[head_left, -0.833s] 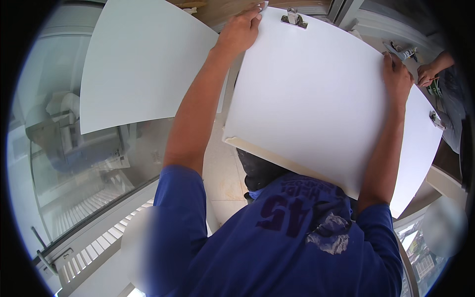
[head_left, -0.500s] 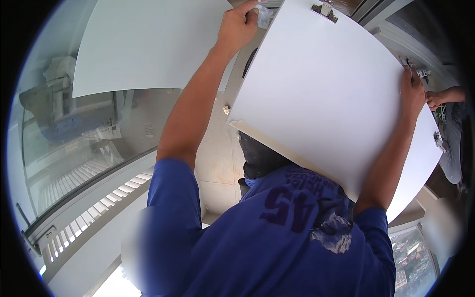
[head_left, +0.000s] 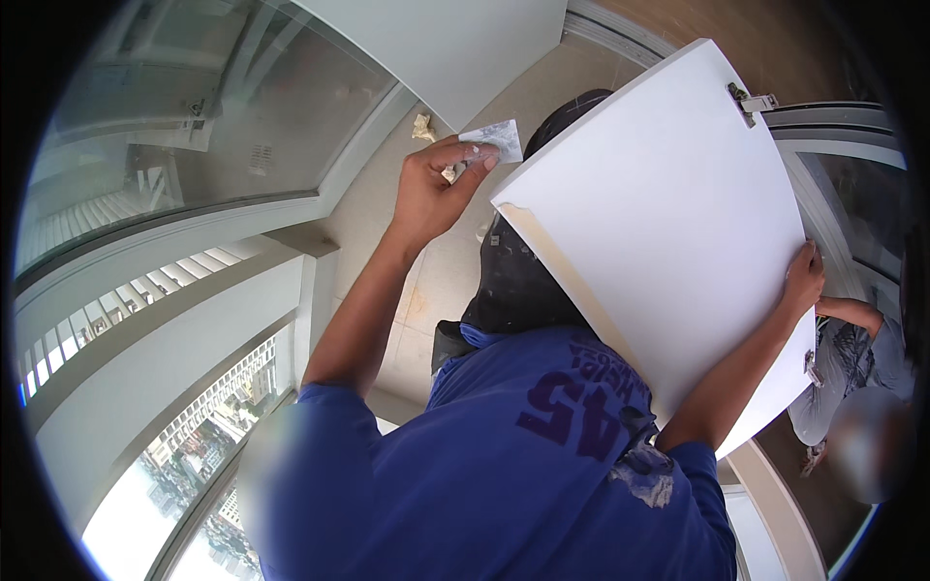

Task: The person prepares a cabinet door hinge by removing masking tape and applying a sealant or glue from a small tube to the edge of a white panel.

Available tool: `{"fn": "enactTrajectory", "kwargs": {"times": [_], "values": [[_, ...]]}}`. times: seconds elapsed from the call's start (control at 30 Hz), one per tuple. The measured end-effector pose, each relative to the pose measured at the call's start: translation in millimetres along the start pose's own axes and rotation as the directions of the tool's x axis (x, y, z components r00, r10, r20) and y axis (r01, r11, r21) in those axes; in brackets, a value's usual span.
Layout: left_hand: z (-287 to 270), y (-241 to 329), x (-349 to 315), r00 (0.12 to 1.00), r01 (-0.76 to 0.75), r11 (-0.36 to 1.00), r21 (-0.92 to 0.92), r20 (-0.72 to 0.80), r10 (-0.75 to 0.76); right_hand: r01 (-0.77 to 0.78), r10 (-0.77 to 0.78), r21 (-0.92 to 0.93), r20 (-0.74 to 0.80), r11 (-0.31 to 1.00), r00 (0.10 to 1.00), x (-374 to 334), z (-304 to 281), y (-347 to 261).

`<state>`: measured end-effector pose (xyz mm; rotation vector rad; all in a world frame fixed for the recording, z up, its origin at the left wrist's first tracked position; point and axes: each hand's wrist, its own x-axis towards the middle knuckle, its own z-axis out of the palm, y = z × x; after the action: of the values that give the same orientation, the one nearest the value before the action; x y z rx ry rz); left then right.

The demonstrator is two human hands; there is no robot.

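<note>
A white cabinet door with metal hinges on its far edge rests slanted against the front of my body. Along its near-left edge runs a strip of yellowish tape or film, peeled at the corner. My right hand is closed round the door's right edge, beside a lower hinge; another hinge shows at the top. Left of the door, my left hand pinches a small clear plastic piece, perhaps a bag, between thumb and fingers. Something pale shows by the palm, too small to make out.
A second white panel stands at the far left. Crumpled yellowish scrap lies on the tiled floor. To the right, another person's arm is close to the door. Glass and a railing flank the left.
The view has swung, shifting the door and far panel in the picture. My left hand has come nearer with the clear plastic piece. My right hand still grips the door's edge.
</note>
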<state>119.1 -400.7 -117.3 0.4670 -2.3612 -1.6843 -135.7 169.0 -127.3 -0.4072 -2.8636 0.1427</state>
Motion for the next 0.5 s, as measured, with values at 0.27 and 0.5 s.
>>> {"fn": "enactTrajectory", "kwargs": {"times": [0.27, 0.5], "values": [[-13, 4, -33, 0.997, -0.004, 1.0, 0.017, -0.077, 0.005, -0.024, 0.025, -0.025, 0.045, 0.999, 0.999, 0, 1, 0], [3, 7, -40, 0.973, 0.122, 0.845, -0.521, -0.104, -0.205, 0.049, -0.049, -0.019, -0.014, 0.999, 0.999, -5, 0, -6]]}}
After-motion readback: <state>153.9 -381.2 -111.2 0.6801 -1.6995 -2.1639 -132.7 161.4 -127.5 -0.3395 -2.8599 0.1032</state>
